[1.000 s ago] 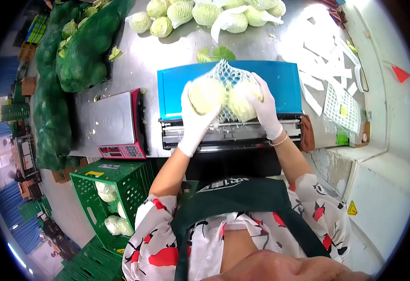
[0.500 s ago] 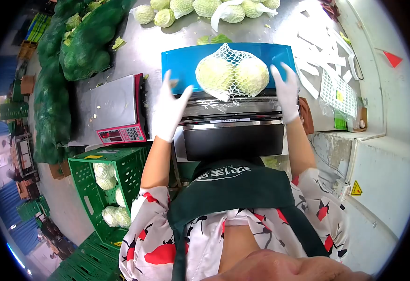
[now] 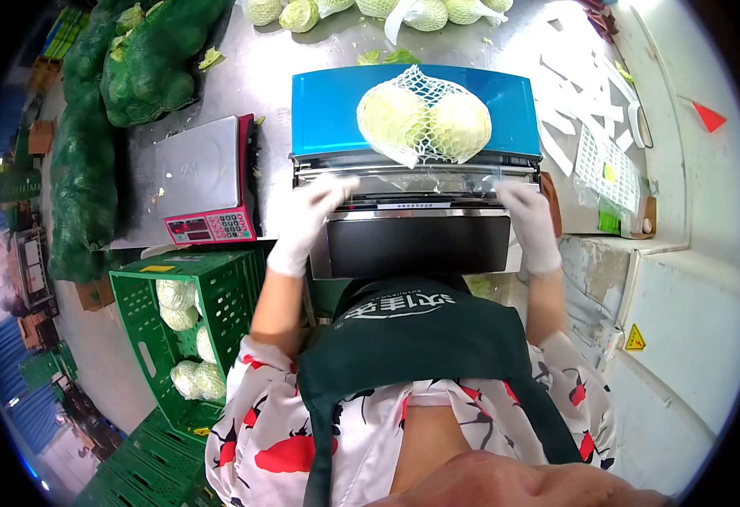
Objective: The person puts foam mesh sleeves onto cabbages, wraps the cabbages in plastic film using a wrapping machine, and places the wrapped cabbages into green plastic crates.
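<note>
Two pale green cabbages (image 3: 425, 122) in a white mesh net rest on the blue top (image 3: 328, 110) of a wrapping machine. Across the machine's metal front lies clear film (image 3: 412, 182). My left hand (image 3: 312, 221), white-gloved and slightly blurred, pinches at the film's left end, below and left of the cabbages. At its right end my right hand (image 3: 529, 221), also gloved, has its fingers pressed together on the film. Neither hand touches the cabbages. A black panel (image 3: 421, 245) sits at the machine's front, between my wrists.
Left of the machine stands a red-edged scale (image 3: 197, 169). Green net sacks (image 3: 146, 76) lie beyond it, and a green crate (image 3: 146, 317) holds netted cabbages. More cabbages (image 3: 300, 15) are at the back. White strips (image 3: 560, 101) and a white mesh sheet (image 3: 611, 169) lie right.
Both hands let go of the netted cabbages, which now rest on the machine's top. My hands moved apart, then down toward me, and their fingers closed at the clear film.
</note>
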The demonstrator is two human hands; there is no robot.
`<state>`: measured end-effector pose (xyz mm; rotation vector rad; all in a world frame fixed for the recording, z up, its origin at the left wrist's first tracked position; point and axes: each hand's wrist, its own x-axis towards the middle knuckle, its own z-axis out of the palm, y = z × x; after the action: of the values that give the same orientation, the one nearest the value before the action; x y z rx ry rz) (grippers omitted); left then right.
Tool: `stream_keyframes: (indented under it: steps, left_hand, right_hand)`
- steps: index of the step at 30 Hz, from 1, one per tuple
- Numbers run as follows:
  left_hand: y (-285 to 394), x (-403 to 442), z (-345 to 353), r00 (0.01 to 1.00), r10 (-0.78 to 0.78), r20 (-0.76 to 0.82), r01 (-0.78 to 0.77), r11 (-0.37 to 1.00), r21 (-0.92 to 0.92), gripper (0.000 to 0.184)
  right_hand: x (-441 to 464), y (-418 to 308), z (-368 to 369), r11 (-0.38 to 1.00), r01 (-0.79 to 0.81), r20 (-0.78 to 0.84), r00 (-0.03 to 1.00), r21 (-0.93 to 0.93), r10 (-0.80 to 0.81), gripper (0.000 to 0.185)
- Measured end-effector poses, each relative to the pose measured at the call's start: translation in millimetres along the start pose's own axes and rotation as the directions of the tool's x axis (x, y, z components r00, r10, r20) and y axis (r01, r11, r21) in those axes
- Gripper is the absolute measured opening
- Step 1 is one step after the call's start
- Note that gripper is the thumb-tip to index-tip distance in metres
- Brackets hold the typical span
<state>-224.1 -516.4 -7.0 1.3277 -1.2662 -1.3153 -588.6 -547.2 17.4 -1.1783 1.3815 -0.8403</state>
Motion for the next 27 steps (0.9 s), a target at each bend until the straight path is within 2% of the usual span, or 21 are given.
stream_keyframes:
  steps: [1,2,3,5,6,7,8,9,10,11,12,13,15,18,20,21,22,24,25,26,27]
  left_hand:
    - [18.7,-11.4,-9.8,0.993,0.02,0.118,-0.03,0.996,0.085,0.02]
    - [32.4,-21.8,-21.3,0.98,0.022,0.2,-0.037,0.997,0.073,0.018]
    - [44.7,-27.7,-32.3,0.96,0.03,0.279,-0.049,0.997,0.06,0.016]
    - [68.3,-29.1,-46.9,0.926,0.114,0.359,-0.045,0.98,-0.193,0.015]
    - [76.9,-19.3,-45.1,0.944,0.196,0.267,-0.123,0.956,-0.266,0.018]
    - [77.4,-3.3,-38.6,0.955,0.291,0.064,-0.265,0.929,-0.258,0.028]
    - [84.2,20.5,-27.5,0.963,0.258,-0.083,-0.268,0.952,-0.147,0.058]
    - [80.3,54.1,-20.6,0.934,0.349,-0.083,-0.347,0.937,0.029,0.093]
    - [72.4,84.1,-21.4,0.926,0.378,0.015,-0.365,0.884,0.293,0.117]
    - [58.3,107.6,-17.7,0.935,0.335,0.113,-0.347,0.803,0.485,0.125]
    - [37.4,129.2,-12.9,0.898,0.37,0.239,-0.429,0.616,0.661,0.127]
    - [27.6,145.4,-5.9,0.883,0.312,0.35,-0.466,0.494,0.734,0.129]
    - [16.2,156.8,-5.1,0.897,0.155,0.413,-0.381,0.744,0.549,0.128]
    - [7.9,163.9,-4.0,0.943,0.1,0.316,-0.21,0.918,0.336,0.12]
    - [-9.4,168.2,4.5,0.972,0.096,0.214,-0.103,0.994,0.022,0.115]
    - [-8.5,166.3,9.3,0.983,0.078,0.166,-0.054,0.988,-0.145,0.112]
    - [-7.0,158.8,9.6,0.984,-0.021,0.175,0.064,0.966,-0.249,0.099]
    - [-4.1,132.3,16.6,0.97,-0.165,0.179,0.226,0.882,-0.414,0.088]
    - [-1.5,118.0,19.2,0.953,-0.236,0.19,0.301,0.819,-0.489,0.084]
    - [3.7,101.8,21.0,0.95,-0.226,0.216,0.307,0.804,-0.509,0.073]
    - [13.5,83.7,22.0,0.926,-0.272,0.261,0.368,0.8,-0.474,0.072]
  right_hand:
    - [-12.3,-9.4,-14.4,0.999,0.038,0.161,0.986,0.003,-0.038,0.013]
    - [-22.3,-14.5,-33.2,0.997,0.07,0.316,0.946,0.012,-0.07,0.011]
    - [-26.9,-23.6,-45.8,0.983,0.182,0.447,0.879,0.003,-0.164,0.008]
    - [-24.2,-48.4,-62.4,0.901,0.313,0.56,0.707,0.299,-0.432,0.008]
    - [-15.9,-52.0,-70.6,0.932,0.291,0.416,0.836,0.217,-0.358,0.02]
    - [-1.2,-57.1,-76.7,0.957,0.254,0.251,0.926,0.139,-0.282,0.036]
    - [18.2,-62.8,-69.1,0.958,0.279,0.172,0.943,0.063,-0.286,0.051]
    - [37.8,-71.9,-59.0,0.957,0.291,0.091,0.953,-0.017,-0.288,0.066]
    - [66.9,-86.0,-29.9,0.919,0.381,0.119,0.922,-0.101,-0.369,0.081]
    - [99.6,-74.2,-23.3,0.781,0.515,0.342,0.848,-0.354,-0.404,0.099]
    - [129.3,-41.6,-16.1,0.564,0.662,0.466,0.749,-0.494,-0.472,0.115]
    - [143.2,-33.8,-3.6,0.428,0.717,0.533,0.696,-0.55,-0.481,0.122]
    - [161.6,-12.7,5.1,0.692,0.605,0.485,0.776,-0.394,-0.402,0.122]
    - [167.6,-7.3,10.2,0.805,0.475,0.413,0.853,-0.356,-0.32,0.119]
    - [168.3,-8.6,19.7,0.89,0.373,0.336,0.9,-0.261,-0.278,0.118]
    - [166.4,-6.8,22.3,0.925,0.318,0.3,0.921,-0.21,-0.248,0.118]
    - [163.4,0.2,25.6,0.931,0.341,0.269,0.916,-0.135,-0.296,0.102]
    - [143.9,-0.2,25.5,0.987,0.118,0.284,0.948,0.11,-0.145,0.087]
    - [131.0,-4.5,27.7,0.973,-0.001,0.303,0.95,0.231,-0.071,0.08]
    - [112.6,-10.5,30.5,0.942,-0.062,0.31,0.95,0.329,-0.045,0.065]
    - [90.7,-17.4,27.0,0.944,-0.131,0.34,0.94,0.303,0.021,0.065]
